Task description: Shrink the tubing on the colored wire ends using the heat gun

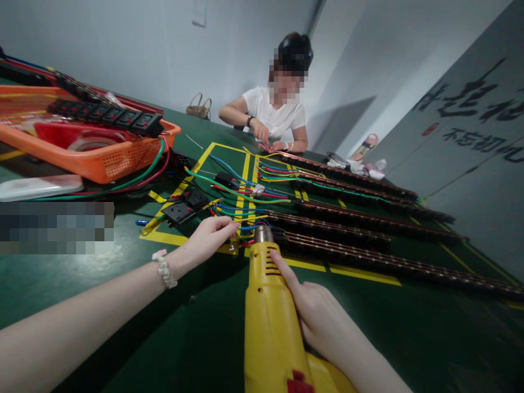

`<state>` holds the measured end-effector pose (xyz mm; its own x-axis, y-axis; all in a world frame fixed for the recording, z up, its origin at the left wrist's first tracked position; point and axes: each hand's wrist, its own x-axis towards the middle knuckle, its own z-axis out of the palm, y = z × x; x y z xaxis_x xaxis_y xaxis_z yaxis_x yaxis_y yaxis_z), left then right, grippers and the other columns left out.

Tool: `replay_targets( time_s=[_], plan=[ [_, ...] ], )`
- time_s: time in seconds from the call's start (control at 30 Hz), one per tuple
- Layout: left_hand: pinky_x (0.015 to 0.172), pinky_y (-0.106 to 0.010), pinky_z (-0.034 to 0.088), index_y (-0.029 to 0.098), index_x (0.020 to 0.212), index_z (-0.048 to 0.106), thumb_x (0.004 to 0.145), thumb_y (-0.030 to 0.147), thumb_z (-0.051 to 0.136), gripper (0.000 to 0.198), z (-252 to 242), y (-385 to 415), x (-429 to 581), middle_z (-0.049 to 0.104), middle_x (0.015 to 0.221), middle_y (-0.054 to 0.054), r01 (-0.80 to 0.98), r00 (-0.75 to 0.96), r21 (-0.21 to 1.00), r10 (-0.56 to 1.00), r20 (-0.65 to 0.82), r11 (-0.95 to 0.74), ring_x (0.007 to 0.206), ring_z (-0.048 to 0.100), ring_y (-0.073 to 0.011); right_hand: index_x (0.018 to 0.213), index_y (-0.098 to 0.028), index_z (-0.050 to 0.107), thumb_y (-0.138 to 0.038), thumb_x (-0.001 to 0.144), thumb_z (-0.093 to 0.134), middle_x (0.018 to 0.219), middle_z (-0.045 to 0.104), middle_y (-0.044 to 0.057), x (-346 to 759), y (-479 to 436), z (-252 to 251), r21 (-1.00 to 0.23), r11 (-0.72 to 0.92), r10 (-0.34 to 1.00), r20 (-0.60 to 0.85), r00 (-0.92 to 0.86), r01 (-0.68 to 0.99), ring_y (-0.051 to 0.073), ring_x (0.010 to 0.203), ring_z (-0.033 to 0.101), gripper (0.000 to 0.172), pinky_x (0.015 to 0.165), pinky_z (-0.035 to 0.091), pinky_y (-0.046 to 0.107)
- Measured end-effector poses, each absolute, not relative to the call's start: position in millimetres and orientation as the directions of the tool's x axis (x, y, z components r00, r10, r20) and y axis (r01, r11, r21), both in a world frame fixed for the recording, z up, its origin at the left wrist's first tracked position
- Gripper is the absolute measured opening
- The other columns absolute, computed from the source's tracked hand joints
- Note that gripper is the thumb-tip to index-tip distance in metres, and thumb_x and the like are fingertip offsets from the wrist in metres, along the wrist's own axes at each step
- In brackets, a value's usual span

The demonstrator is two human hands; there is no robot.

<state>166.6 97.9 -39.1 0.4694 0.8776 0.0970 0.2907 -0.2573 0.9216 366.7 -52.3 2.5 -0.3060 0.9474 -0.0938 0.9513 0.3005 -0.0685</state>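
The yellow heat gun [270,311] is gripped in the right hand [313,305], whose index finger is laid along the slotted vents, while the rest of the fingers are hidden by the body. The gun is pointed away from the wearer, and its metal nozzle [264,234] is set close to a cluster of wires [248,227], just to the right of the left hand [215,237]. The left thumb and forefinger are pressed together at the wires; which strand is pinched cannot be told. To the left, an orange basket [118,158] with perforated walls is filled with a red item [57,134] and other pieces too jumbled to be named, and a black socket strip [106,115] is laid across its top, from which green and red leads are trailed over the rim. By the far wall a woven handbag [199,109] is seen, its contents hidden. The gun's body is smooth yellow, marked by a red part [299,382] low down. The wires are coloured blue, yellow and red, and are joined to long black strips [352,251] lined with copper-toned rails. Across the green table [196,349], red wires [268,146] are handled by a co-worker [272,117].
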Motion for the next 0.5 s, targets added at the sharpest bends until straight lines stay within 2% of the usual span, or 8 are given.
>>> replay_targets(
  time_s=[0.1, 0.23, 0.5],
  plan=[
    [0.053, -0.018, 0.025, 0.012, 0.063, 0.042, 0.079, 0.052, 0.042, 0.044, -38, 97, 167, 0.04, 0.059, 0.002, 0.31, 0.458, 0.92, 0.886, 0.079, -0.242, 0.057, 0.034, -0.0053, 0.141, -0.022, -0.016, -0.003, 0.069, 0.041, 0.064, 0.056, 0.0, 354, -47, 4, -0.032, 0.339, 0.935, -0.095, -0.341, 0.94, 0.014, 0.055, 0.046, 0.093, 0.055, 0.031, 0.022],
    [0.051, -0.018, 0.023, 0.012, 0.062, 0.041, 0.08, 0.05, 0.041, 0.042, -37, 98, 168, 0.038, 0.059, 0.002, 0.312, 0.445, 0.919, 0.892, 0.081, -0.24, 0.056, 0.033, -0.0058, 0.142, -0.018, -0.014, -0.007, 0.071, 0.042, 0.065, 0.055, 0.001, 344, -41, 4, -0.014, 0.382, 0.919, -0.102, -0.382, 0.924, 0.014, 0.054, 0.045, 0.09, 0.055, 0.031, 0.023],
    [0.052, -0.018, 0.025, 0.012, 0.062, 0.042, 0.08, 0.05, 0.041, 0.042, -38, 99, 167, 0.039, 0.059, 0.002, 0.293, 0.456, 0.922, 0.885, 0.099, -0.254, 0.056, 0.034, -0.0059, 0.142, -0.02, -0.011, -0.009, 0.075, 0.04, 0.061, 0.052, -0.001, 345, -42, 5, -0.031, 0.392, 0.915, -0.088, -0.393, 0.919, 0.014, 0.053, 0.043, 0.085, 0.054, 0.029, 0.022]
  ],
)
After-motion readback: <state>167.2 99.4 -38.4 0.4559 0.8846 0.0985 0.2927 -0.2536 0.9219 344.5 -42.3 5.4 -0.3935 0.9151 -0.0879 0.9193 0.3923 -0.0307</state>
